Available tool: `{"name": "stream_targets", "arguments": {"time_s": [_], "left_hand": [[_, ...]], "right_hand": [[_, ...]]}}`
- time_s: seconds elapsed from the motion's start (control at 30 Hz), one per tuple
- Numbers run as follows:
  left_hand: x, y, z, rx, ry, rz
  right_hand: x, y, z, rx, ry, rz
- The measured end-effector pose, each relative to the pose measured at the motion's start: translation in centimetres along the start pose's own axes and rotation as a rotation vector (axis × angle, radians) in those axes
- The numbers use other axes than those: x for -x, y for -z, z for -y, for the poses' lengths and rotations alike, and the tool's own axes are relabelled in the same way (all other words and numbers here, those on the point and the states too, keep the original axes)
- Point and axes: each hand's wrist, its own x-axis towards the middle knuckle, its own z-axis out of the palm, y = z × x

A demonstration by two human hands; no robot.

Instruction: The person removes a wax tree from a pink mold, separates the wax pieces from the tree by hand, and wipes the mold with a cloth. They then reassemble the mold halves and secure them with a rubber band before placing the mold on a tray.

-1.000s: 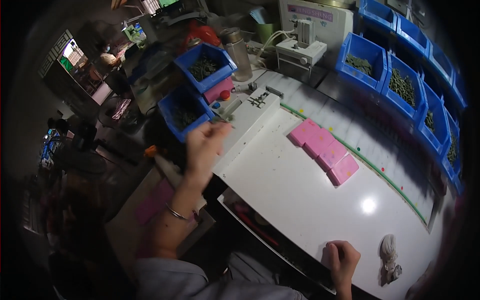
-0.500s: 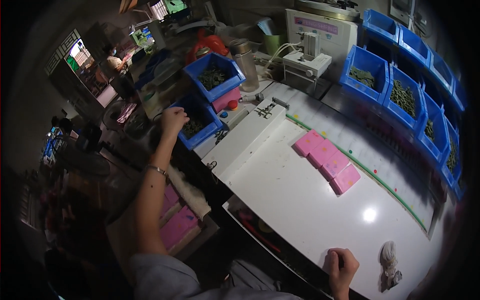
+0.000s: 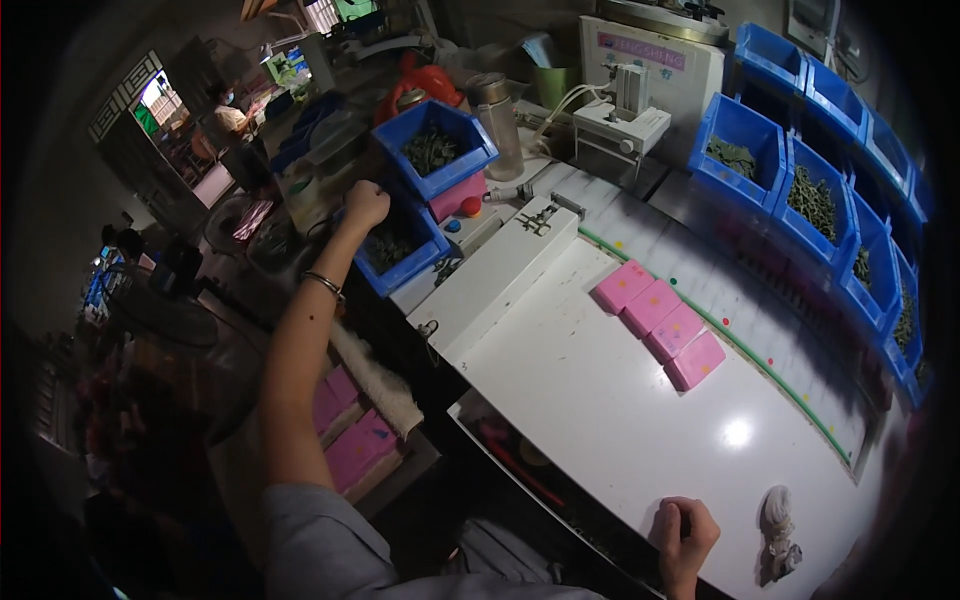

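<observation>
My left hand (image 3: 366, 205) is stretched out over the near edge of a blue bin (image 3: 428, 247) at the left, its fingers curled together. What they hold, if anything, is hidden. Small dark green pieces (image 3: 388, 247) lie inside that bin. Behind it, a second blue bin (image 3: 462, 180) is raised and holds more of the dark green pieces. My right hand (image 3: 688, 535) rests at the front edge of the white tabletop (image 3: 600, 420), loosely closed, with nothing showing in it. A row of several pink blocks (image 3: 660, 318) lies farther back on the tabletop.
Blue bins (image 3: 815, 200) of green pieces are racked at the right. A white bundle (image 3: 778, 530) lies right of my right hand. A white raised ledge (image 3: 490, 280) borders the tabletop's left side. More pink blocks (image 3: 365, 450) sit in an open drawer (image 3: 420, 465) below.
My left hand has shifted slightly right and up at the blue bin, its fingers now turned more out of sight. The right hand stays in place; the whole view has shifted a little.
</observation>
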Motion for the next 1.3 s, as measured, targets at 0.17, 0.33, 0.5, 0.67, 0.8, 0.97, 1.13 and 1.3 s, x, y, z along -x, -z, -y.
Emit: {"name": "stream_targets", "arguments": {"time_s": [0.17, 0.33, 0.5, 0.67, 0.8, 0.97, 1.13, 1.3], "left_hand": [[-0.1, 1.2, -1.1, -0.198, 0.189, 0.313], [0.5, 1.2, -2.7, -0.348, 0.171, 0.561], [-0.1, 1.1, -2.6, 0.16, 0.387, 0.46], [-1.7, 2.1, 0.1, -0.172, 0.116, 0.464], [0.6, 2.6, -1.3, -0.482, 0.024, 0.528], [2.0, 1.6, -2.8, -0.624, 0.045, 0.639], [2.6, 1.6, -2.4, -0.578, 0.044, 0.478], [1.7, 2.6, -1.5, -0.497, -0.036, 0.237]], "right_hand": [[0.0, -0.1, -0.2, -0.014, 0.002, -0.022], [0.0, 0.1, 0.1, -0.009, -0.031, 0.002], [-0.2, -0.3, 0.0, 0.01, -0.035, 0.013], [-0.1, -0.1, 0.0, -0.033, -0.048, 0.001], [-0.1, -0.1, -0.2, -0.049, -0.058, 0.007], [-0.1, 0.0, -0.1, -0.055, -0.06, 0.003], [0.0, -0.1, -0.4, -0.048, -0.018, -0.013], [0.0, 0.0, -0.4, -0.073, -0.072, 0.006]]}}
